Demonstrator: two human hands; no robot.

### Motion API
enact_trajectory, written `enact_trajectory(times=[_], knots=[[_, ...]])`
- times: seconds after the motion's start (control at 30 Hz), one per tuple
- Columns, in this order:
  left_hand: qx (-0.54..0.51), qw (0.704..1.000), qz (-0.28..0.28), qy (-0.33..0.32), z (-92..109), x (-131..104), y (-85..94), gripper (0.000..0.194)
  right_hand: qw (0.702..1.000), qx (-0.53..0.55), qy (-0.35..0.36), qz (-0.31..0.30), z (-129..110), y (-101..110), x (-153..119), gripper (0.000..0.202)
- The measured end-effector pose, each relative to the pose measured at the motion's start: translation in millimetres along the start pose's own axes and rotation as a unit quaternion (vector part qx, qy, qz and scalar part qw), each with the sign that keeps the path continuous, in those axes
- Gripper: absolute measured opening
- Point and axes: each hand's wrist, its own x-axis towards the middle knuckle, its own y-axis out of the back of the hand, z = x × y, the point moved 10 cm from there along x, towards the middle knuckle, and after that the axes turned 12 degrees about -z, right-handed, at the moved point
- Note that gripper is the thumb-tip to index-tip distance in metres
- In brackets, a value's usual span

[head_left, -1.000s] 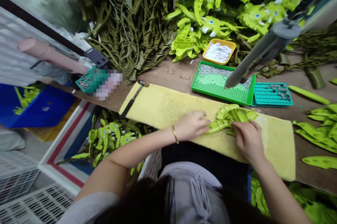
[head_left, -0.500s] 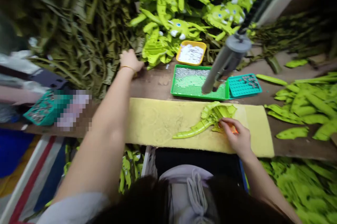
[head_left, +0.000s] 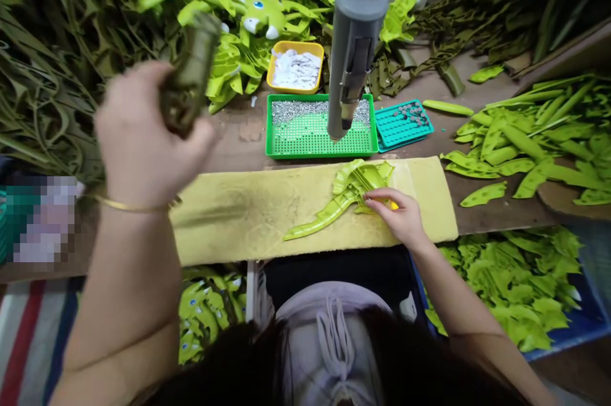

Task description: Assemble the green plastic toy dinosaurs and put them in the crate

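Note:
My left hand point(head_left: 143, 132) is raised over the left end of the yellow mat point(head_left: 248, 209), its fingers wrapped round a dark olive plastic part point(head_left: 195, 69), somewhat blurred. On the mat lies a lime-green molded shell point(head_left: 324, 209), its hollow inner side up and a curved tail pointing left. My right hand point(head_left: 398, 212) pinches at the shell's right edge, beside a small orange-yellow piece point(head_left: 393, 205). A grey electric screwdriver point(head_left: 356, 49) hangs above the green tray point(head_left: 319, 150) of small metal screws.
Behind the mat are a yellow dish point(head_left: 272, 81) of white pieces and a teal tray point(head_left: 405, 132) with small dark parts. Olive parts point(head_left: 48, 75) heap at left. Green parts point(head_left: 529, 145) pile at right, and more fill a blue bin point(head_left: 582, 323) below.
My left hand has come back from the olive heap toward me, now with an olive part in it. The view has shifted, and my right hand stays at the shell.

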Motion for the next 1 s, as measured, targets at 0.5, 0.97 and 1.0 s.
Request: enact_trajectory(times=[0.5,0.97,1.0], knots=[[0.042,0.972,-0.16,-0.166,115,-110,-138.3,0.049,0.986,-0.119,0.074,-0.091,-22,-15,1,0.014],[-0.008,0.971,-0.184,-0.154,125,-106,-156.3,0.045,0.916,-0.324,0.168,-0.168,-28,-26,50,0.024],[-0.009,0.971,-0.179,-0.157,128,-106,-155.4,0.045,0.915,-0.322,0.171,-0.176,-26,-27,52,0.024]])
